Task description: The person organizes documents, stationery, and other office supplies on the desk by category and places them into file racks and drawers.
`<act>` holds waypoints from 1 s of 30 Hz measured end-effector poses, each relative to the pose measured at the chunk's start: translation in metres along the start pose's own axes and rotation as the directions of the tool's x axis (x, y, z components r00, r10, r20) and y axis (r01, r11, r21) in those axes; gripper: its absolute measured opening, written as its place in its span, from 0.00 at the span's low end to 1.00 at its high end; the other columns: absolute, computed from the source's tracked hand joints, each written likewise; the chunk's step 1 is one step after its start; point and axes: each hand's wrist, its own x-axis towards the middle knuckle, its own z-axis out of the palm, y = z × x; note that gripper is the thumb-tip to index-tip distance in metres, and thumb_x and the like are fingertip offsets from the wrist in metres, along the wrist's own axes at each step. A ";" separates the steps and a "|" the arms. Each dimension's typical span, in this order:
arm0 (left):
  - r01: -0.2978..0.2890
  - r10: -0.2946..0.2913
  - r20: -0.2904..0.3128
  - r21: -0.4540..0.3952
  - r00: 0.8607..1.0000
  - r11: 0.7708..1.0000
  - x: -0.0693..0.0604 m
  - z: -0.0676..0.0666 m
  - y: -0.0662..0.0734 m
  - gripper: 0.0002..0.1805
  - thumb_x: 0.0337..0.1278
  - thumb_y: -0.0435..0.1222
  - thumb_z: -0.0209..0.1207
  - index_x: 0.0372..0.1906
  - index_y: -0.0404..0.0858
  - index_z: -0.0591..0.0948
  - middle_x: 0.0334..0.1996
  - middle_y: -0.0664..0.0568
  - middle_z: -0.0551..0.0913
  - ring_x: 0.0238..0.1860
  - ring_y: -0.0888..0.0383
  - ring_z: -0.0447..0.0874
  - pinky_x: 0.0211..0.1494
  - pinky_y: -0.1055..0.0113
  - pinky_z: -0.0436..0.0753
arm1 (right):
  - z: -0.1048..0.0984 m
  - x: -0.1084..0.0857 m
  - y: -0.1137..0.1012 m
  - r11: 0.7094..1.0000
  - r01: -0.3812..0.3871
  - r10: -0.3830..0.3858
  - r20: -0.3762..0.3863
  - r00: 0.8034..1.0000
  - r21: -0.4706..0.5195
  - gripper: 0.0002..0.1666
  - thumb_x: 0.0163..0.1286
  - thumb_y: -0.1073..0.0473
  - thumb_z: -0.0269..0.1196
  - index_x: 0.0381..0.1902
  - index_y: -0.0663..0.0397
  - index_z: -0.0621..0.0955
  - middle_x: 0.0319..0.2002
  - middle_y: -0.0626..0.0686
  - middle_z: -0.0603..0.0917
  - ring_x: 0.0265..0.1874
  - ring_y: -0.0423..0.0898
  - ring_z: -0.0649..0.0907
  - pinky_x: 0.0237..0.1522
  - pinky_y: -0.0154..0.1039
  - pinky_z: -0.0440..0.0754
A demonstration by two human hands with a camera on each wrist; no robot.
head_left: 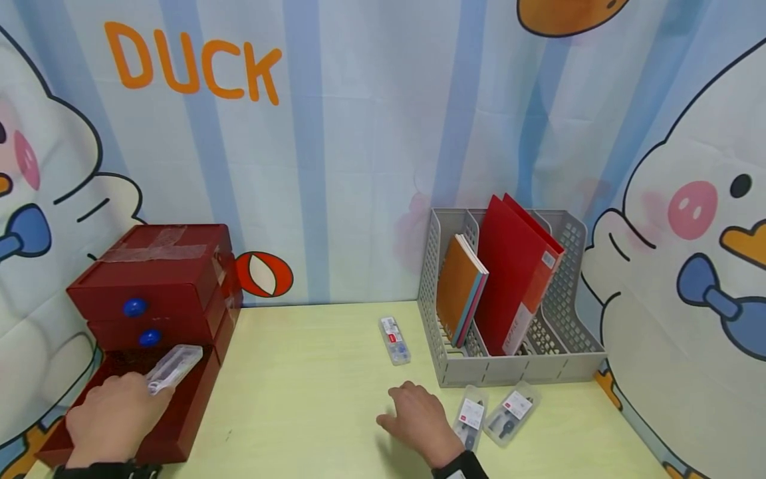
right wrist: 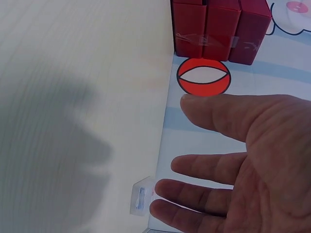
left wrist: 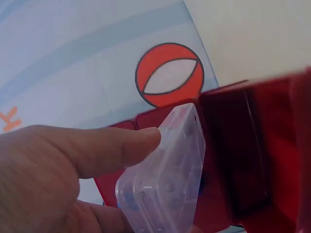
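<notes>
My left hand (head_left: 116,412) pinches a clear plastic case (head_left: 175,367) over the pulled-out bottom drawer (head_left: 197,412) of a dark red box. Close up in the left wrist view, the thumb (left wrist: 121,145) presses one side of that case (left wrist: 180,165); its contents cannot be made out. Above the table, my right hand (head_left: 417,420) hangs with loosely spread fingers and holds nothing. Nearest to it lie two clear cases with white labels, one (head_left: 471,419) partly behind the wrist and another (head_left: 511,414) beside it. A third small case (head_left: 395,340) lies farther back.
The red drawer box (head_left: 155,266) has blue knobs and tape on top. At the back right, a grey perforated organizer (head_left: 514,369) holds a red folder (head_left: 514,266) and several thin notebooks (head_left: 457,286). Behind the pale table (head_left: 299,386) hangs a duck-print curtain (head_left: 371,133).
</notes>
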 end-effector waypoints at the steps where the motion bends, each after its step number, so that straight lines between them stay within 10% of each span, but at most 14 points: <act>1: 0.010 -0.010 0.012 0.001 1.000 1.000 0.001 0.001 -0.003 0.35 0.58 0.53 0.63 0.46 0.20 0.75 0.32 0.34 0.79 0.31 0.40 0.75 0.37 0.40 0.80 | 0.000 0.000 0.000 1.000 -0.002 0.002 0.003 1.000 -0.002 0.25 0.57 0.47 0.71 0.43 0.61 0.85 0.36 0.55 0.82 0.37 0.54 0.82 0.34 0.51 0.79; 30: 0.000 -0.014 0.192 0.068 0.981 0.998 0.024 0.048 -0.014 0.37 0.48 0.53 0.69 0.50 0.26 0.76 0.37 0.34 0.79 0.38 0.37 0.75 0.55 0.28 0.68 | 0.001 0.003 0.005 1.000 -0.020 0.020 0.025 0.999 -0.003 0.24 0.56 0.47 0.71 0.41 0.62 0.85 0.33 0.55 0.81 0.34 0.54 0.81 0.34 0.48 0.78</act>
